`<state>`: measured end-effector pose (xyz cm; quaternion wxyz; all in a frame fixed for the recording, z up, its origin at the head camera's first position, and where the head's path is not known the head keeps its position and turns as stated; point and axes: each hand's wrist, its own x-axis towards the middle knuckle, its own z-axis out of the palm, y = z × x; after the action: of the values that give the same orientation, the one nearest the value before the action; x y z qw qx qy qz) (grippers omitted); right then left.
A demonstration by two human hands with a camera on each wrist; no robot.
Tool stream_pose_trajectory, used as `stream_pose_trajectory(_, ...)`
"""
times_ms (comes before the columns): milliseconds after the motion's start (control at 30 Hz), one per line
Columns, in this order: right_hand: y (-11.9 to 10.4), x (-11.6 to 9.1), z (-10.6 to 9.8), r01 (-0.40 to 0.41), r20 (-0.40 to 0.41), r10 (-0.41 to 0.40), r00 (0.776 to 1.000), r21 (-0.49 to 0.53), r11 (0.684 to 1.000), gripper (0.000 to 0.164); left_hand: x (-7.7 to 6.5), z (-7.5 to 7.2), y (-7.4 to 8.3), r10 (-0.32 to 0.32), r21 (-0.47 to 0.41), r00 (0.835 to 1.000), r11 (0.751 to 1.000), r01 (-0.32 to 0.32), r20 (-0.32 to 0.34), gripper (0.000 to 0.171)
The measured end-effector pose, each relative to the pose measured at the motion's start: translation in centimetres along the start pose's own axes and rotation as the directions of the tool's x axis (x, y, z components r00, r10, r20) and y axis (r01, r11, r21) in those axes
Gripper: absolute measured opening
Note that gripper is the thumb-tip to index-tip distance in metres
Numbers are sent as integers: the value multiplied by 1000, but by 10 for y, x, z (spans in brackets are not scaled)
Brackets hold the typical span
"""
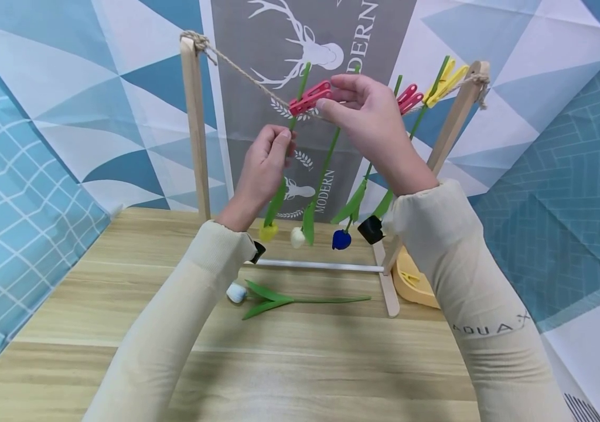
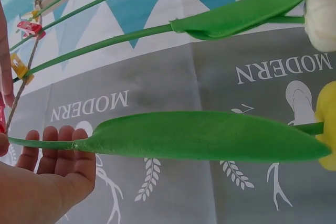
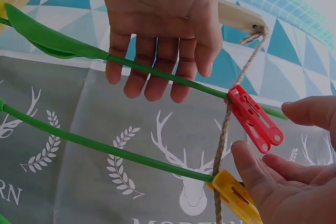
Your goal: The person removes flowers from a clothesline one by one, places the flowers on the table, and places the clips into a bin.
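Note:
A yellow tulip (image 1: 268, 231) hangs head down by its green stem from a twine line (image 1: 247, 75). One red clothespin (image 1: 310, 98) clamps that stem to the twine. Below the clip, my left hand (image 1: 265, 164) supports the stem; the right wrist view shows its fingers loosely extended behind the stem, thumb apart. Around the clip's tail end, my right hand (image 1: 368, 111) has thumb and fingers spread, with a gap to the clip in the right wrist view. Beside it hangs a white tulip (image 1: 297, 237), held by a yellow clothespin (image 3: 236, 195) that my right hand hides in the head view.
Farther right hang a blue tulip (image 1: 341, 239) and another whose bloom is hidden. Wooden posts (image 1: 194, 129) carry the twine, with a white crossbar (image 1: 321, 266) low between them. A pale blue tulip (image 1: 236, 292) lies on the table. A yellow tray (image 1: 425, 298) stands behind the right forearm.

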<state>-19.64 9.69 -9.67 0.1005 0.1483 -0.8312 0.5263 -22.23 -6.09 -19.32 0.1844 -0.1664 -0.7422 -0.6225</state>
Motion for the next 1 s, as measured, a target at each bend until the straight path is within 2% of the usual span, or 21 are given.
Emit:
stream_pose_trajectory(367,-3,5,3,-26,34,25,999,12,1000,48,-2,3,-2,11,-1,1000,1000,-11,-1,22)
stream_pose_trajectory(733,-2,7,2,-33,-1,33,999,67,997,37,-4,4,-2,38,-27,999,999,-39,-10,22)
stream_pose_trajectory(1000,-2,8,0,-34,-10,34,999,57,998,34,-3,4,0,42,8,999,999,-42,3,23)
